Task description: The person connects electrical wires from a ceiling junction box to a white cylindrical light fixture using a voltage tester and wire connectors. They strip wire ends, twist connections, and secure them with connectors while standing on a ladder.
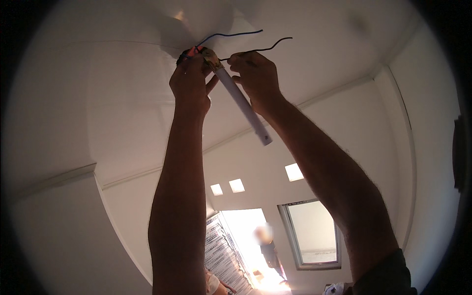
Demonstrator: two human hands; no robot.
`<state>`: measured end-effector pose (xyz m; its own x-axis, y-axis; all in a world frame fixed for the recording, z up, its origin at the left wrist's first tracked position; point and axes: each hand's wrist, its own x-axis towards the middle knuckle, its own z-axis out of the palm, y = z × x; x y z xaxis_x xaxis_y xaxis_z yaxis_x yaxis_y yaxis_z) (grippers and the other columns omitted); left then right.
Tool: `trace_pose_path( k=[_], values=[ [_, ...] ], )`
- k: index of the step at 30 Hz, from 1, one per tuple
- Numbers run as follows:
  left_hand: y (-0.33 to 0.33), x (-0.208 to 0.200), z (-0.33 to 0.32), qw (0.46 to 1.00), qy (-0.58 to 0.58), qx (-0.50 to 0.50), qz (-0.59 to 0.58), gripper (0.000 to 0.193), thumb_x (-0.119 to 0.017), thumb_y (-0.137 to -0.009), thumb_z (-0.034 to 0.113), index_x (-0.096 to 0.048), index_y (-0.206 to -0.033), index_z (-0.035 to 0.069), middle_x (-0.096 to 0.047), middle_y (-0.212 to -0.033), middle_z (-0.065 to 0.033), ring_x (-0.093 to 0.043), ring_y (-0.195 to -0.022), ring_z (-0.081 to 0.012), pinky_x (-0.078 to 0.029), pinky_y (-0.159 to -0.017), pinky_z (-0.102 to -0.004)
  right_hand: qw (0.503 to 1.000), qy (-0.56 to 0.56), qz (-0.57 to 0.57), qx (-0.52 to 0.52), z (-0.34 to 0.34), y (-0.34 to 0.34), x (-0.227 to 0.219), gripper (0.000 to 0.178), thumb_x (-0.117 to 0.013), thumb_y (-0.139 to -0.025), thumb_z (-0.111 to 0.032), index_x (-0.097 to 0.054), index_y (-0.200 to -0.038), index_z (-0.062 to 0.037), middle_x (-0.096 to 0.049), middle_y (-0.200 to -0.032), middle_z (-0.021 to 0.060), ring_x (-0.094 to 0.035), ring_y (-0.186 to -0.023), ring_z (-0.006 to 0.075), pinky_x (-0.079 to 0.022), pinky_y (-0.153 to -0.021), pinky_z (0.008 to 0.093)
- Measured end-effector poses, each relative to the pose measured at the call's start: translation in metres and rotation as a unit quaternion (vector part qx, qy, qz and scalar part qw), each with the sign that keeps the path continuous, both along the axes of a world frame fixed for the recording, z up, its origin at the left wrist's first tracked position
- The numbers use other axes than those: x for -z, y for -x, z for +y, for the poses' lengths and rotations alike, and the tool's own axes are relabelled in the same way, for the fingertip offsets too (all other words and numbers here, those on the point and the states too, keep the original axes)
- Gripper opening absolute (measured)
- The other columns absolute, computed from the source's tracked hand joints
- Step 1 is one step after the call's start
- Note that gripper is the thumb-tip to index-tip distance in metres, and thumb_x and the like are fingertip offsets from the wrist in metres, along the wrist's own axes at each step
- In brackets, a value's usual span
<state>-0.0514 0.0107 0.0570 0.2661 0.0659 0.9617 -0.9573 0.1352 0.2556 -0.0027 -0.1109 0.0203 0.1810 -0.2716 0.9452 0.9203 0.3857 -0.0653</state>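
Wiring of a white tube fitting (241,101) is in hand at the ceiling (123,98). Its upper end is gripped by the closed left hand (191,78); a black wire (260,48) is pinched in the right hand (255,73) fingers. Joining the wires likely calls for steady support.

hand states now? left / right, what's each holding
Left hand: closed around the top end of the white tube, by the red tool.
Right hand: fingers pinching the black wire.
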Motion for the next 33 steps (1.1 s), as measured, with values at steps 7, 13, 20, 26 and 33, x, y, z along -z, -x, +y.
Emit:
trace_pose_path(
  k=[7, 13, 20, 26, 33],
  values=[
    [0.0, -0.008, 0.013, 0.998, -0.06, -0.016, -0.012, 0.028, -0.053, -0.098, 0.014, -0.055, -0.122, -0.001, -0.064, -0.113, -0.016, -0.067, -0.103, -0.0288, -0.062, -0.088, -0.0428, 0.987, 0.026, 0.081, -0.139, 0.002, 0.002, -0.013, 0.025, -0.06, -0.098, -0.018, -0.057, -0.113, 0.0015, -0.068, -0.107, 0.0133, -0.066, -0.108, 0.0246, -0.055, -0.082, 0.0391],
    [-0.001, -0.005, 0.007, 0.998, -0.055, 0.008, -0.033, 0.023, -0.05, -0.097, 0.011, -0.058, -0.115, -0.001, -0.064, -0.103, -0.0138, -0.068, -0.093, -0.0248, -0.064, -0.081, -0.0394, 0.988, 0.082, 0.07, -0.107, -0.012, 0.005, -0.01, 0.029, -0.065, -0.096, -0.025, -0.063, -0.111, 0.0, -0.069, -0.102, 0.0121, -0.067, -0.088, 0.0225, -0.054, -0.07, 0.0363],
    [0.008, 0.014, 0.014, 0.997, -0.072, 0.022, -0.031, 0.025, -0.049, -0.097, 0.011, -0.057, -0.118, -0.001, -0.063, -0.111, -0.0146, -0.066, -0.099, -0.025, -0.063, -0.083, -0.0389, 0.956, 0.085, 0.041, 0.278, -0.016, 0.022, 0.014, 0.025, -0.07, -0.09, -0.022, -0.069, -0.11, -0.0076, -0.07, -0.099, 0.0077, -0.065, -0.093, 0.0261, -0.051, -0.08, 0.0441],
    [0.011, 0.015, 0.028, 0.993, -0.088, 0.076, -0.005, 0.026, -0.051, -0.097, 0.012, -0.055, -0.12, 0.001, -0.062, -0.107, -0.0151, -0.067, -0.091, -0.0243, -0.065, -0.081, -0.0382, 0.728, -0.161, -0.239, 0.621, -0.042, 0.002, 0.022, 0.023, -0.072, -0.087, -0.017, -0.071, -0.11, -0.0176, -0.066, -0.102, 0.006, -0.061, -0.104, 0.0259, -0.048, -0.09, 0.0414],
    [-0.002, 0.06, 0.001, 0.998, 0.047, 0.037, -0.019, 0.05, -0.064, -0.09, 0.004, -0.039, -0.133, -0.001, -0.059, -0.093, -0.0137, -0.063, -0.074, -0.0215, -0.059, -0.064, -0.0317, 0.846, 0.047, -0.283, 0.449, -0.028, 0.009, 0.006, 0.015, -0.064, -0.092, -0.015, -0.073, -0.103, -0.0092, -0.07, -0.094, 0.0147, -0.07, -0.084, 0.0307, -0.056, -0.079, 0.0386]
  ],
)
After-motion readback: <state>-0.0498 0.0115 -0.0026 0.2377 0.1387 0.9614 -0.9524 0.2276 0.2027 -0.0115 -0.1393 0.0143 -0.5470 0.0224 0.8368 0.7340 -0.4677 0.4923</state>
